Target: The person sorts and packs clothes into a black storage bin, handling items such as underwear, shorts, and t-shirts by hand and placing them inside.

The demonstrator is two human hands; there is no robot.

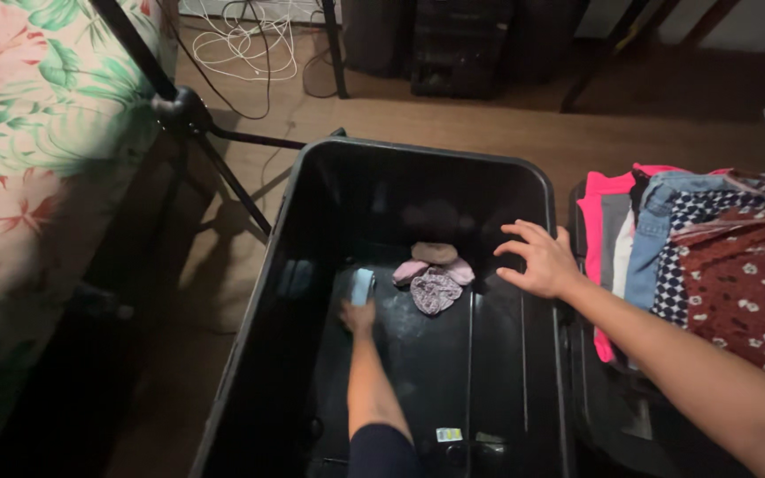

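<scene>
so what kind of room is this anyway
Probably a bedroom in a home. A bed with a floral cover runs along the left, a stack of folded clothes sits at the right, and the left hand reaches into a big black plastic bin on the wooden floor.

A small light-blue folded cloth (362,286) lies on the black bin's (524,177) floor.

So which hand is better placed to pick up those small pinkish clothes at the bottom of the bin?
Probably the left hand: it is down inside the black bin beside the small pinkish clothes, though it holds a light blue item. The right hand hovers open above the rim.
</scene>
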